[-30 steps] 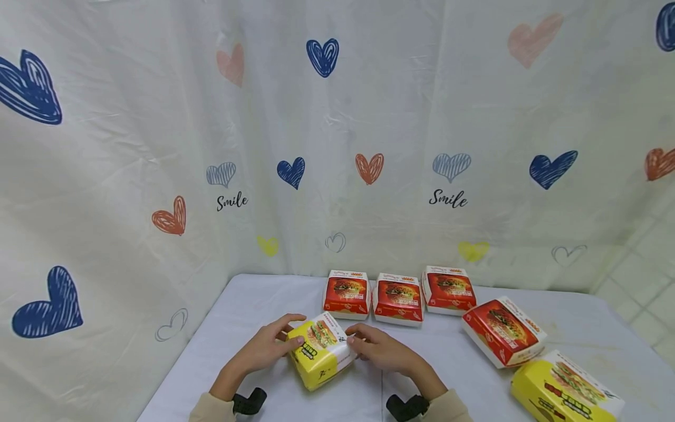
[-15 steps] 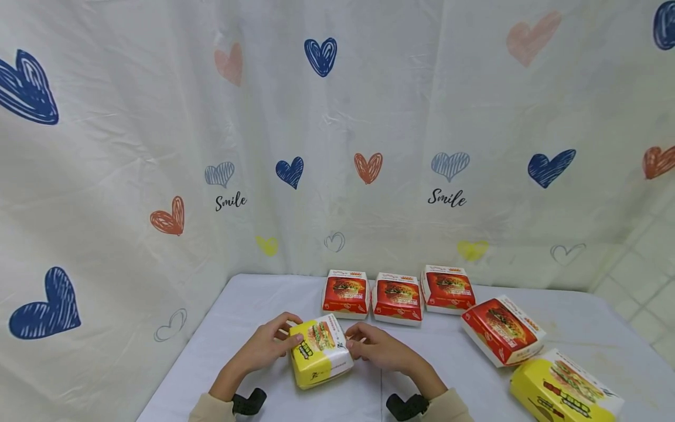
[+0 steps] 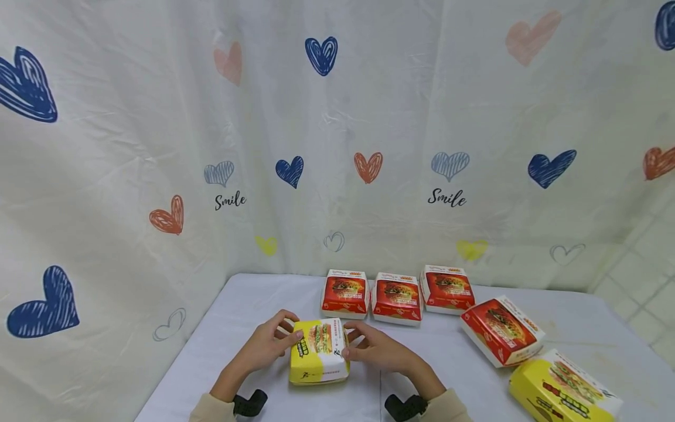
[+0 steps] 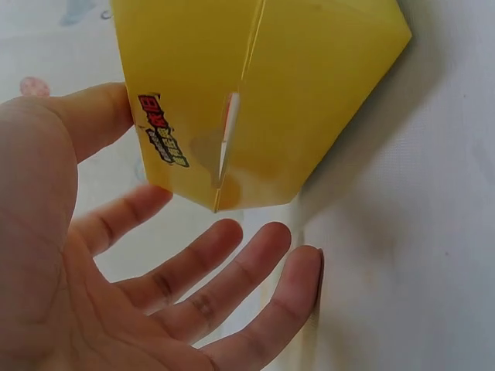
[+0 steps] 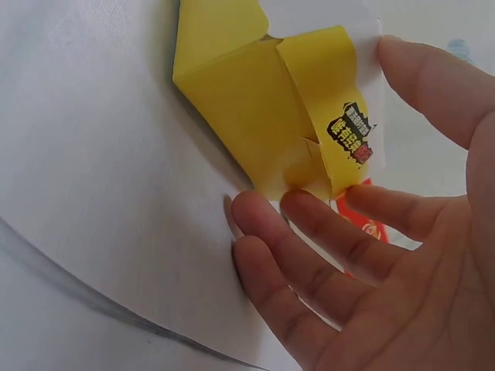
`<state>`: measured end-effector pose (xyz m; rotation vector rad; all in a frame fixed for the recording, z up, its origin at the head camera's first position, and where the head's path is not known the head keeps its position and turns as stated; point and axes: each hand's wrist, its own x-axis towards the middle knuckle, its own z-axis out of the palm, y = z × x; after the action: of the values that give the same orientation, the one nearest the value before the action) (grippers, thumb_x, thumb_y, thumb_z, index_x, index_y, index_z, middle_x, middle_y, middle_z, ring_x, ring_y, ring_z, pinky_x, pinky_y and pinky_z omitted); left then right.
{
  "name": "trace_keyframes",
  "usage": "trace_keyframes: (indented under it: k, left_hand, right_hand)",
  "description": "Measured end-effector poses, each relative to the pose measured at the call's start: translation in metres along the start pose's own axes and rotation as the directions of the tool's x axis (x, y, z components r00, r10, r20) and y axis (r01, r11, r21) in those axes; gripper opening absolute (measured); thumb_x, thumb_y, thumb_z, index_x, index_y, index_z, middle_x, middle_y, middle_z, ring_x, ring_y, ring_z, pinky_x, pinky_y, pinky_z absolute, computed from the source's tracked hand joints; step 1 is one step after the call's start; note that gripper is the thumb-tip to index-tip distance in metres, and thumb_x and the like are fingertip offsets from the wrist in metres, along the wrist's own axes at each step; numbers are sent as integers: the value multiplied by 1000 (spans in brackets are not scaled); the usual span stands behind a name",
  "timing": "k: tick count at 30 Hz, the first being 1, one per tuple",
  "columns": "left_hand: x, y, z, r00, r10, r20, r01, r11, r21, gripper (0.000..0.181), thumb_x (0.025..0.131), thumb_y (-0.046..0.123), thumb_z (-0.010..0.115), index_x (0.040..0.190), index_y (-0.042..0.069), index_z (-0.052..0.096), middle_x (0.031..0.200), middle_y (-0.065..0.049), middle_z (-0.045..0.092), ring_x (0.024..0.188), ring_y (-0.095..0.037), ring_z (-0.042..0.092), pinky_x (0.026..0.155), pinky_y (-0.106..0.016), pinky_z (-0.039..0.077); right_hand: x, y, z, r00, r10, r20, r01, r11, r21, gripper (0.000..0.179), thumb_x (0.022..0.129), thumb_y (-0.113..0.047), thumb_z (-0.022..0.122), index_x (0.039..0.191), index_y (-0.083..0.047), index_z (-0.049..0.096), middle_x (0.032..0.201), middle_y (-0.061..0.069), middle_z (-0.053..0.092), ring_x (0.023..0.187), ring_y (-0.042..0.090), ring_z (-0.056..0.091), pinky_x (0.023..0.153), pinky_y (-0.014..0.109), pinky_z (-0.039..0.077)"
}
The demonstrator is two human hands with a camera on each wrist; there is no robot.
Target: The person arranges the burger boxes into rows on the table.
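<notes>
A yellow-and-white burger box (image 3: pixel 319 351) with a sandwich picture on its lid sits on the white table, between both hands. My left hand (image 3: pixel 269 344) pinches its left side; in the left wrist view the thumb lies along one edge of the yellow side wall (image 4: pixel 263 93) and the index fingertip meets a corner. My right hand (image 3: pixel 377 347) pinches the opposite side; in the right wrist view the thumb is at the lid edge and the index finger at the lower corner of the tucked flap (image 5: pixel 321 100). The other fingers spread loosely near the table on both sides.
Behind the hands stand three red burger boxes (image 3: pixel 345 293) in a row. Farther right lie another red box (image 3: pixel 503 331) and a second yellow burger box (image 3: pixel 564 387), close together. A white curtain (image 3: pixel 390 117) printed with hearts hangs at the table's back edge.
The yellow burger box has turned between my hands, from slanted to nearly square with the table's front. Both hands have stayed close to it, shifting only slightly.
</notes>
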<state>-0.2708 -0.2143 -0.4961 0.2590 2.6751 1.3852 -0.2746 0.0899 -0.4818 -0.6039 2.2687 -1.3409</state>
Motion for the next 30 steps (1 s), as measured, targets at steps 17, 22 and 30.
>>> trace_keyframes:
  k: [17, 22, 30]
  left_hand:
    - [-2, 4, 0, 998, 12, 67, -11, 1000, -17, 47, 98, 52, 63, 123, 14, 50, 110, -8, 63, 88, -18, 62, 69, -32, 56]
    - [-4, 7, -1, 997, -19, 76, 18, 1000, 23, 57, 92, 55, 71, 126, 15, 51, 112, -6, 63, 94, -19, 62, 73, -36, 53]
    - [-7, 11, -4, 994, -20, 110, 13, 997, 71, 72, 84, 57, 78, 137, 18, 49, 118, -6, 63, 101, -19, 62, 80, -41, 54]
  right_hand:
    - [1, 0, 5, 1000, -24, 5, 24, 1000, 7, 86, 89, -41, 78, 159, -19, 32, 146, 11, 52, 112, 22, 60, 89, 48, 55]
    - [2, -1, 5, 1000, -23, 6, 23, 1000, 6, 86, 90, -41, 78, 159, -19, 32, 143, 9, 55, 113, 23, 60, 91, 49, 56]
    - [2, -1, 5, 1000, -10, 8, 10, 1000, -3, 85, 89, -42, 78, 158, -19, 33, 135, 8, 58, 111, 23, 59, 91, 49, 56]
